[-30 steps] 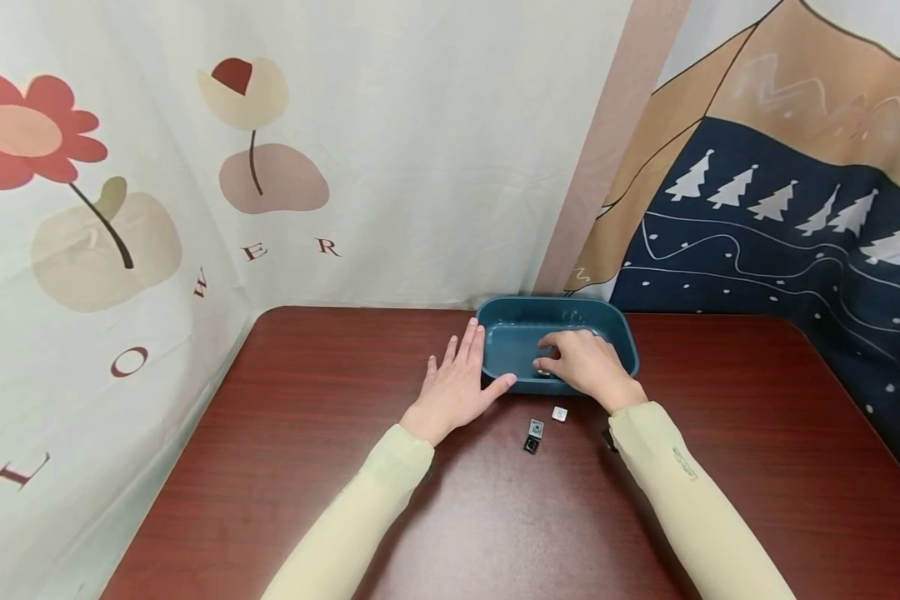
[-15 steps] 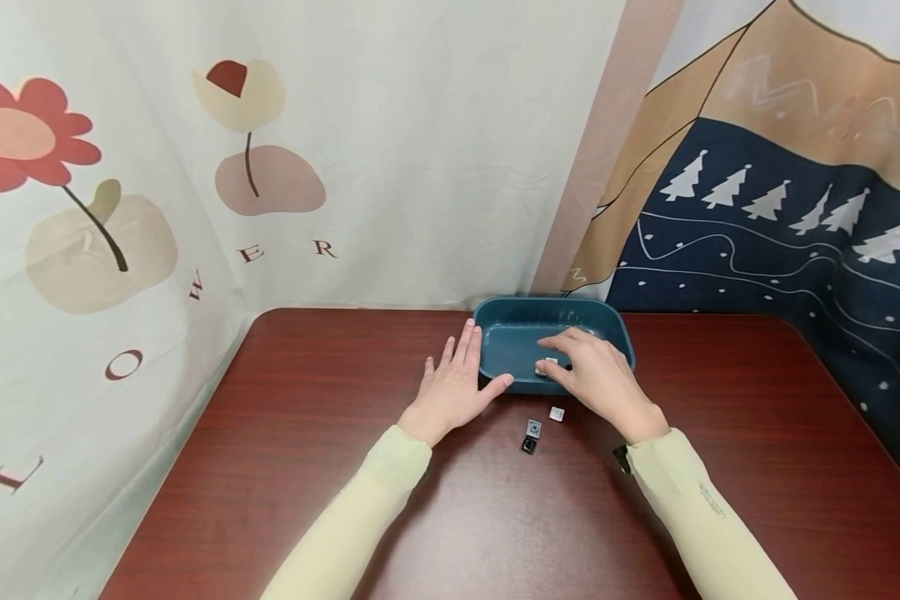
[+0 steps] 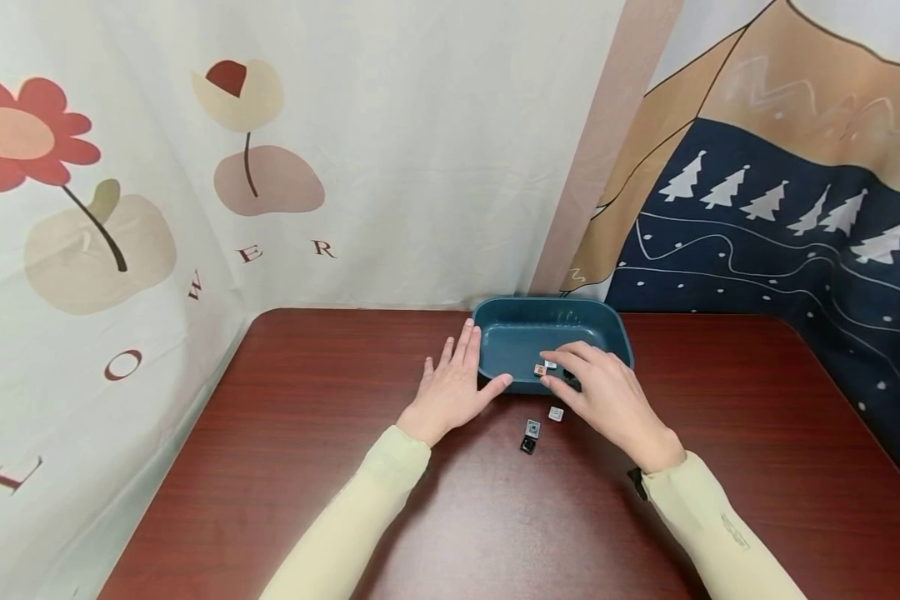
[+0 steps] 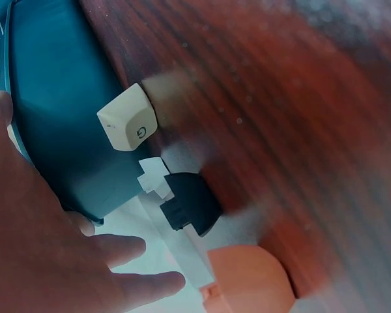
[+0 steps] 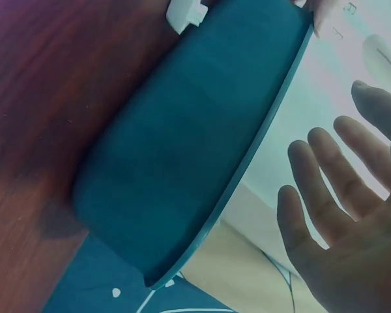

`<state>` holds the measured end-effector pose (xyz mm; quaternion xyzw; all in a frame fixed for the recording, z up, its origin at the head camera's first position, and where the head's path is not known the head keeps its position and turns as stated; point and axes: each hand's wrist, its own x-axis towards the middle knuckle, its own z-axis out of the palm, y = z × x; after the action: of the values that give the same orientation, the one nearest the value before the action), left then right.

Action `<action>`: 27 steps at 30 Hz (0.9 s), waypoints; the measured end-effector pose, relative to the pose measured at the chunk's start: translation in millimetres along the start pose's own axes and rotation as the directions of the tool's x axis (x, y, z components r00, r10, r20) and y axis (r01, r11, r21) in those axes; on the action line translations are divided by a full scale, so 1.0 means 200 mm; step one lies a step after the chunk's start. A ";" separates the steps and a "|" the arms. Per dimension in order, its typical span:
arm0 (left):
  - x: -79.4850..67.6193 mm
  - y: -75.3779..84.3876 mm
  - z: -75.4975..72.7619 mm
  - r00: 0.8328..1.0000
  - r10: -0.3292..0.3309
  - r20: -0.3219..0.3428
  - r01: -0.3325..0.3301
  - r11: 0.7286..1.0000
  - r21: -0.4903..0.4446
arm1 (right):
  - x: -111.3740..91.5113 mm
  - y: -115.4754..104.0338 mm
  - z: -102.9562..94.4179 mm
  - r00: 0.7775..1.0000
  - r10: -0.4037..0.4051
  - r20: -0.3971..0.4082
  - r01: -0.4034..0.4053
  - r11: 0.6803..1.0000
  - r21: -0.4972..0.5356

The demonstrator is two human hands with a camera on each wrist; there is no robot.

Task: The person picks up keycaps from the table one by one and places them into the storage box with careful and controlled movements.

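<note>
My left hand [image 3: 450, 387] lies with straight fingers along the left end of a dark teal tray [image 3: 506, 333], its thumb at the near rim. My right hand [image 3: 607, 392] hovers over the tray's near side, thumb and fingers apart. Beside its fingertips, an orange keycap [image 3: 540, 370] and a white keycap [image 3: 551, 364] lie in the tray, partly overlapped by the fingers. The right wrist view shows that hand's fingers [image 5: 326, 195] spread with nothing between them. On the table before the tray are a loose white keycap [image 3: 556, 414], a grey keycap [image 3: 532, 428] and a black keycap [image 3: 528, 446].
The tray stands at the far edge of a red-brown table [image 3: 330, 433]. Behind it hang a pale curtain [image 3: 420, 167] with flower prints and a navy and tan cloth [image 3: 765, 233]. In the left wrist view, a keycap marked G [image 4: 128, 120] sits near the tray's outer wall.
My right hand has drawn back toward me and to the right. The keycaps in the tray, covered by its fingers before, now show. My left hand stays in place.
</note>
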<state>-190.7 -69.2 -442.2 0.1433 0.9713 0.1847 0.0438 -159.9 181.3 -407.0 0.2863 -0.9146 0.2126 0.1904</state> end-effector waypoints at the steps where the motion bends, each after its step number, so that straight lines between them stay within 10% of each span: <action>1: 0.00 0.00 0.00 1.000 -0.001 0.002 0.001 1.000 -0.001 | -0.01 -0.01 0.00 1.000 -0.012 -0.006 0.012 1.000 -0.001; 27: 0.00 0.00 -0.01 1.000 -0.002 0.002 0.002 1.000 -0.003 | -0.16 -0.04 0.07 0.960 -0.252 0.125 0.262 0.962 -0.077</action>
<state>-190.2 -69.2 -440.3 0.1423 0.9712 0.1858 0.0453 -133.7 182.7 -431.0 0.4052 -0.8879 0.1268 0.1770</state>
